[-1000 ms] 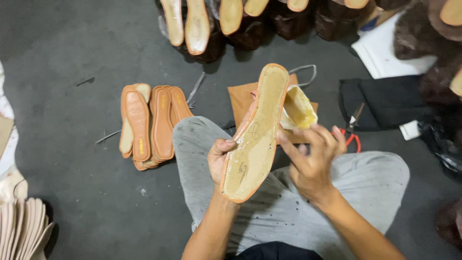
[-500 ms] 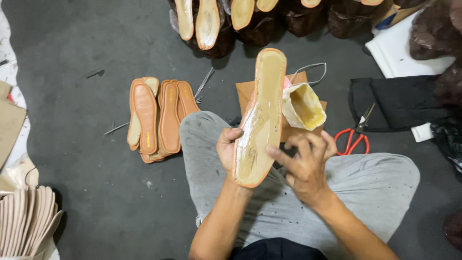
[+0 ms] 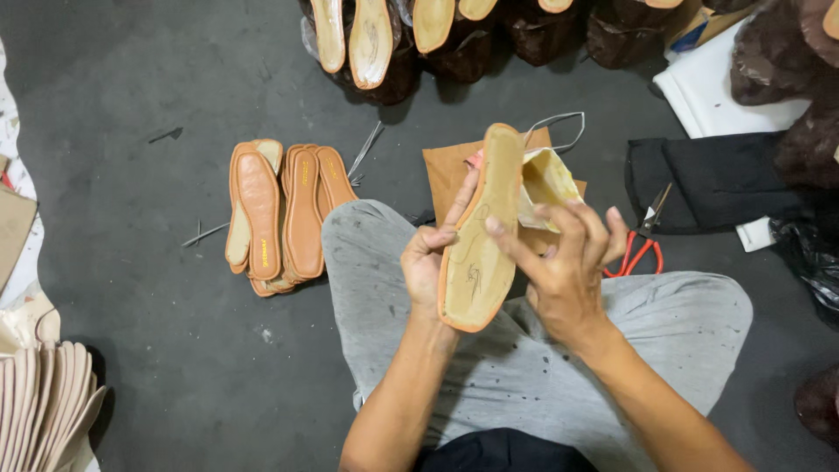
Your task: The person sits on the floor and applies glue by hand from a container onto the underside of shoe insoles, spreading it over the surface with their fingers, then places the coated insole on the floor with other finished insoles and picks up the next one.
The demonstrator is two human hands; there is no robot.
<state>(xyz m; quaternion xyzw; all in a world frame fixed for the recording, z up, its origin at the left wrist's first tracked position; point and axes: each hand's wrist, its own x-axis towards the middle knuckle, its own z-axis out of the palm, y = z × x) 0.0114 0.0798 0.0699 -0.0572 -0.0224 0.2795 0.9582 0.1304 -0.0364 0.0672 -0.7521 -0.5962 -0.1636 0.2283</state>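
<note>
Tan and pale on its upturned face, a shoe insole (image 3: 479,236) stands nearly upright above the person's lap, its orange edge showing along the rim. The left hand (image 3: 430,262) grips it from behind, fingers curled around the left edge, thumb side mostly hidden by the insole itself. The right hand (image 3: 566,262) touches the right edge with fingers spread, the forefinger laid across the pale face; whether its thumb presses the back cannot be made out. Behind the insole, a yellowish crumpled bag or cup (image 3: 549,183) sits on a brown paper sheet (image 3: 446,170), partly covered by the fingers. Grey trousers (image 3: 524,350) fill the lower middle. On the dark floor (image 3: 131,105) to the left lies a pile of orange-brown insoles (image 3: 288,214), overlapping so their count is unclear. Red-handled scissors (image 3: 642,240) lie just right of the right hand, handles half hidden. A black cloth (image 3: 708,179) lies beyond them. Dark shoes with soles up (image 3: 367,39) are cut off by the top edge, and a stack of pale insoles (image 3: 44,402) is cut off at the lower left.
</note>
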